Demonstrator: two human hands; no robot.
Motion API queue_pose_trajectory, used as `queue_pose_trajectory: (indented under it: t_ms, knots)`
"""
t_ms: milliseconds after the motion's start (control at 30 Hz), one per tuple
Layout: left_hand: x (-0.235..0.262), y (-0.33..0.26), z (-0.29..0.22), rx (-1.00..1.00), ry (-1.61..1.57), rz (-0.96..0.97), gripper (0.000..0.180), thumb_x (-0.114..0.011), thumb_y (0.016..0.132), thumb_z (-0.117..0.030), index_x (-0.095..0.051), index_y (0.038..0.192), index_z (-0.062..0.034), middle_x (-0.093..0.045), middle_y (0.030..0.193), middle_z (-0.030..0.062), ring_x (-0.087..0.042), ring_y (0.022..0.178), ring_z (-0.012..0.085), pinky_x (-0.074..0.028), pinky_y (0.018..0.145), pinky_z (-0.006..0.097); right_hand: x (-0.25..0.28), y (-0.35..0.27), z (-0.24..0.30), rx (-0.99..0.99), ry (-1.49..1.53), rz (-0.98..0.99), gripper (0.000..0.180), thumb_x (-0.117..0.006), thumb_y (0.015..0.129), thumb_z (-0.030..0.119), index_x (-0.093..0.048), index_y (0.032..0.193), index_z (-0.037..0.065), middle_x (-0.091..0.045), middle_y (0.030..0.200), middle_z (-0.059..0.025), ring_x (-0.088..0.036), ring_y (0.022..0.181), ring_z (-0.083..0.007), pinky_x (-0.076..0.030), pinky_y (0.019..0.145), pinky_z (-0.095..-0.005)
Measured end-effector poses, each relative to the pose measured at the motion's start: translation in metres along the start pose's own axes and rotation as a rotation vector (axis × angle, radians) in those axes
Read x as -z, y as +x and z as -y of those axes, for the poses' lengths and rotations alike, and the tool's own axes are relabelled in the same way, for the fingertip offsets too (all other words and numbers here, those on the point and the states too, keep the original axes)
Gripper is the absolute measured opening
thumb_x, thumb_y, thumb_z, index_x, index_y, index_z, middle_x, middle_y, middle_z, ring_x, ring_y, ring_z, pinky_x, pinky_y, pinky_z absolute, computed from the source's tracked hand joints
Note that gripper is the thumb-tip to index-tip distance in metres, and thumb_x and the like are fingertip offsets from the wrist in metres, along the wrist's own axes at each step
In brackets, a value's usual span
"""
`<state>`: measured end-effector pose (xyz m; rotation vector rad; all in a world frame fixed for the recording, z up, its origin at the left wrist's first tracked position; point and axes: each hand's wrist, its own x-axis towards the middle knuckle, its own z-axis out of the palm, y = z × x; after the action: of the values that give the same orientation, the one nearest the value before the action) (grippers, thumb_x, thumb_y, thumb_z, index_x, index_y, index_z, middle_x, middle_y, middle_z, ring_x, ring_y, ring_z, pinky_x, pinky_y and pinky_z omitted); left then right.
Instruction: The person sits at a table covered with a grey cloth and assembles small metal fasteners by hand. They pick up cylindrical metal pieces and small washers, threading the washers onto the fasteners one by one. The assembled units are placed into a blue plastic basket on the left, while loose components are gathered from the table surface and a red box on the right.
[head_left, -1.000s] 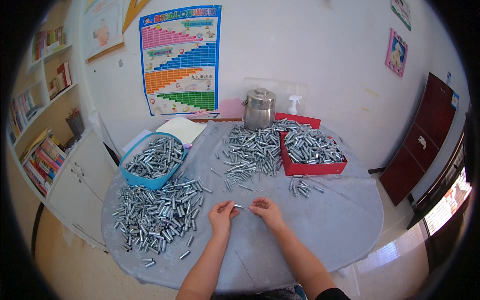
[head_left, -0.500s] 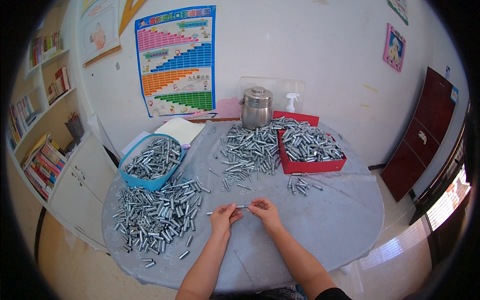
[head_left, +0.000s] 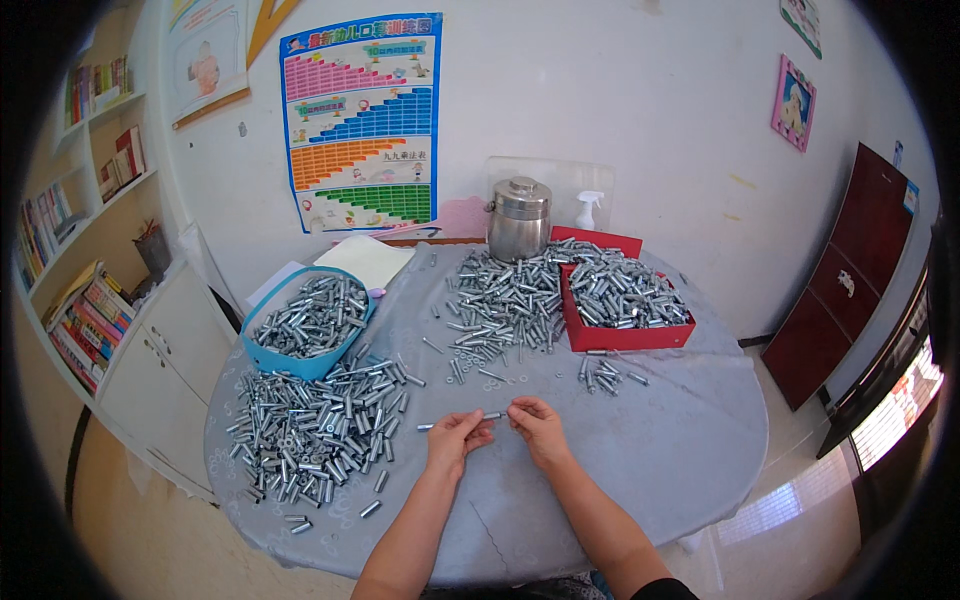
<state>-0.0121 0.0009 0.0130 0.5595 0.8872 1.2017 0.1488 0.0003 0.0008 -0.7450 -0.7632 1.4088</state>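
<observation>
- Your two hands meet over the near middle of the counter, each pinching one end of a thin metal rod held level just above the grey cloth.
- Left hand: fingers clenched on the rod's left part; a short stub of metal sticks out past them to the left.
- Right hand: fingers grasping the rod's right end, thumb and forefinger tips together.
- Just left of your left hand lies a broad loose pile of metal sleeves, spread toward the counter's left edge.
- Behind that pile stands a blue basket, filled with more of the same sleeves.
- Straight ahead of your hands, well apart, a second heap of metal parts lies on the cloth; a few strays lie nearer your right hand.
- Touching that heap on the right is a red tray, heaped with sleeves.
- At the far edge: a steel pot with lid, a white spray bottle beside it, a sheet of pale paper to the left.
- Wall behind carries a coloured chart.
</observation>
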Motion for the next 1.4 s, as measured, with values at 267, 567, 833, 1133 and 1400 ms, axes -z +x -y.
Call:
queue_pose_trajectory:
  t_ms: [267,567,833,1133,1400]
  knots:
    - [0.003,0.003,0.007,0.013,-0.076,-0.005,0.020,-0.068,0.080,-0.011,-0.055,0.087,0.0029,-0.064,0.085,0.0177,-0.063,0.067,0.0197,-0.057,0.062,0.032,-0.008,-0.005,0.001,0.123,-0.340,-0.059,0.010,-0.065,0.081,0.007,-0.066,0.090,0.001,-0.063,0.087,-0.0050,-0.056,0.074,-0.0096,-0.045,0.065,-0.0211]
    - [-0.009,-0.007,0.006,0.079,-0.032,0.060,0.019,-0.066,0.081,-0.011,-0.057,0.090,0.0037,-0.064,0.086,0.0171,-0.064,0.072,0.0209,-0.057,0.063,0.031,-0.012,-0.007,0.000,0.412,-0.693,-0.152,0.013,-0.062,0.085,0.011,-0.068,0.091,0.000,-0.063,0.084,-0.0034,-0.056,0.073,-0.0089,-0.044,0.063,-0.0214]
    - [-0.001,-0.007,-0.002,0.031,-0.163,0.061,0.017,-0.063,0.083,-0.010,-0.058,0.093,0.0035,-0.064,0.084,0.0151,-0.064,0.070,0.0201,-0.057,0.064,0.031,-0.027,-0.001,0.012,0.215,-0.533,-0.067,0.023,-0.056,0.089,0.015,-0.063,0.105,0.000,-0.065,0.086,-0.0054,-0.060,0.078,-0.0109,-0.046,0.066,-0.0228]
    - [0.037,-0.005,-0.032,-0.150,-0.246,-0.068,0.015,-0.062,0.084,-0.009,-0.057,0.093,0.0021,-0.064,0.085,0.0140,-0.063,0.071,0.0194,-0.056,0.065,0.032,-0.060,0.120,0.005,0.352,-1.149,0.286,0.024,-0.055,0.085,0.015,-0.063,0.103,0.001,-0.065,0.096,-0.0150,-0.062,0.085,-0.0249,-0.047,0.077,-0.0312]
    - [0.046,0.001,-0.038,-0.138,-0.314,-0.120,0.015,-0.062,0.085,-0.009,-0.055,0.093,0.0009,-0.063,0.087,0.0145,-0.062,0.071,0.0188,-0.055,0.066,0.033,-0.080,0.242,-0.064,0.735,-1.447,0.402,0.020,-0.051,0.078,0.004,-0.063,0.093,-0.002,-0.062,0.097,-0.0181,-0.058,0.092,-0.0348,-0.047,0.081,-0.0387]
